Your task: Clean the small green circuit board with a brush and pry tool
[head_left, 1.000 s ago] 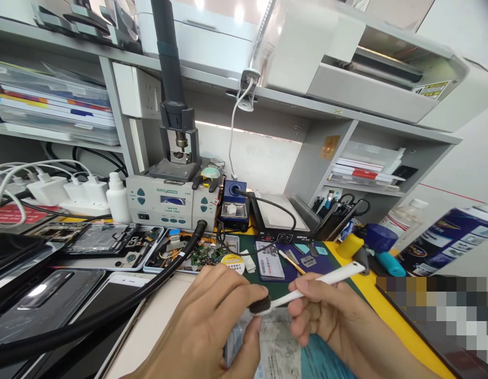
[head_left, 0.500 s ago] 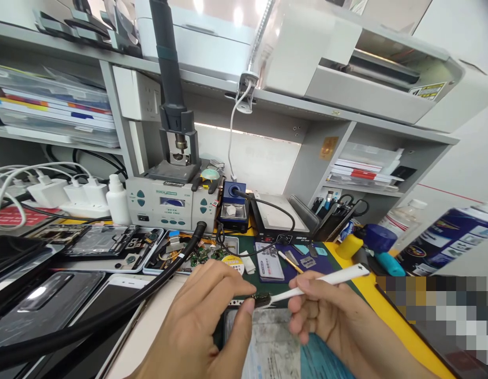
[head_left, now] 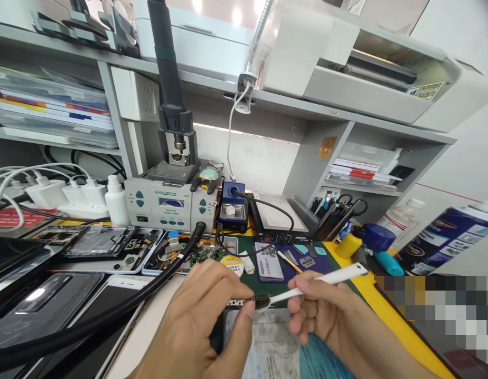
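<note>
My left hand (head_left: 204, 326) pinches a small thin metal part (head_left: 236, 303) between thumb and fingertips, low in the middle of the view. My right hand (head_left: 326, 318) grips a white-handled brush (head_left: 326, 279); its dark bristle head (head_left: 262, 300) rests against the metal part. Both hands hover over a printed sheet (head_left: 273, 345) lying on the green mat (head_left: 267, 287).
A grey hot-air station (head_left: 167, 202) stands behind, its thick black hose (head_left: 109, 316) crossing the left foreground. Opened phones (head_left: 101, 242) and a parts tray (head_left: 188, 255) lie at left. A blue soldering stand (head_left: 233, 210), heating plate (head_left: 283, 216), yellow and blue bottles (head_left: 366, 242) sit beyond.
The left fingers have shifted their hold, so the small metal part now shows at the brush head. The brush handle dipped slightly; both hands stay in place.
</note>
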`<control>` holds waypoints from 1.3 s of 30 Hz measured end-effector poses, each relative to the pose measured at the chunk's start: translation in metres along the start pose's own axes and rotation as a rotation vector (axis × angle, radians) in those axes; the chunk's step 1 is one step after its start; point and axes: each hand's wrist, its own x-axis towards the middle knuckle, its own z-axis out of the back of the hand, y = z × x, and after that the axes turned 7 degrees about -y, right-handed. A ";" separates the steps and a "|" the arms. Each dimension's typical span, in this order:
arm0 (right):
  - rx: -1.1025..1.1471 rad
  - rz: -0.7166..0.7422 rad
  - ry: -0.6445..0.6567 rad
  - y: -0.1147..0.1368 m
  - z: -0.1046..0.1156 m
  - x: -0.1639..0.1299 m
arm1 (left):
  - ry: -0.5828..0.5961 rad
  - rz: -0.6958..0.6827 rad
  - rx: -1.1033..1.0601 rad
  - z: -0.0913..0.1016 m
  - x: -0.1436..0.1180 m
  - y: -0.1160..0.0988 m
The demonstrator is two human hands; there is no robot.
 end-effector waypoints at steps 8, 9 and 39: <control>-0.003 -0.002 -0.007 0.000 -0.002 -0.001 | -0.009 -0.011 -0.013 0.002 0.000 -0.001; -0.004 -0.002 -0.009 0.001 -0.002 -0.002 | -0.013 -0.013 -0.018 0.002 0.000 -0.001; -0.011 -0.001 -0.014 0.001 -0.003 -0.003 | -0.037 -0.074 0.012 -0.002 -0.002 0.004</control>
